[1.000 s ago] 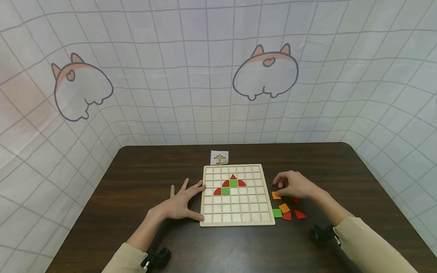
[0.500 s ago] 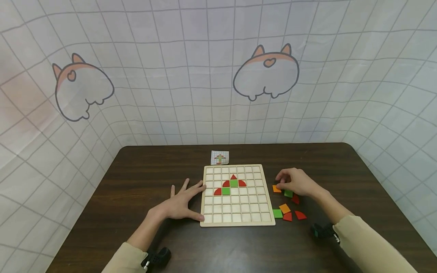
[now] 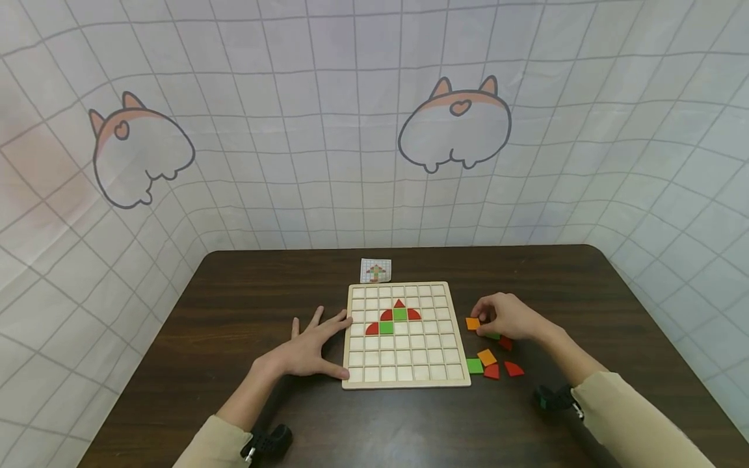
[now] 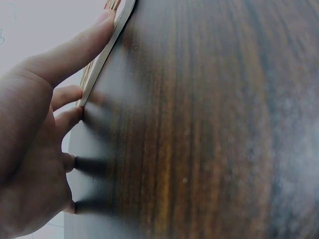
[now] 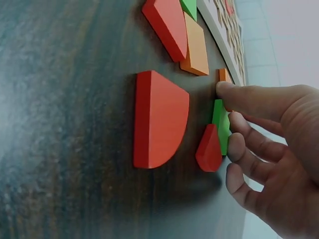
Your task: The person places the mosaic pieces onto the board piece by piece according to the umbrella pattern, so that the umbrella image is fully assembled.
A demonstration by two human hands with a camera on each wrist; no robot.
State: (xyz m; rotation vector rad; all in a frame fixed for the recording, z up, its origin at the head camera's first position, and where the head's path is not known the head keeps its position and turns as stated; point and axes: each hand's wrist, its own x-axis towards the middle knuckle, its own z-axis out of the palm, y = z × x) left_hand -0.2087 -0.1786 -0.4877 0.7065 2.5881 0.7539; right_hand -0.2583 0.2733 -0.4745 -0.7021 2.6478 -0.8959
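My left hand (image 3: pixel 306 351) lies with spread fingers at the left edge of the wooden grid board (image 3: pixel 409 381), thumb and fingertips against its rim. Red and green tiles form a stepped shape in the board's upper half, with a red triangle (image 3: pixel 399 303) on top. Right of the board, my right hand (image 3: pixel 506 316) pinches an orange square tile (image 3: pixel 472 324) between thumb and index finger. The thumb covers part of that tile in the right wrist view. Below the other fingers are a green tile (image 5: pixel 223 130) and a red tile (image 5: pixel 210 152).
Nearer the front lie a green square (image 3: pixel 474 366), a second orange square (image 3: pixel 487 357) and two red quarter-round tiles, one of them a red quarter-round (image 3: pixel 513 368) on its own. A small pattern card (image 3: pixel 375 270) is behind the board on the dark wooden table (image 3: pixel 281 273).
The orange square has shifted away from the body along the board's right side, with my right hand at it. My left hand and the board have stayed put.
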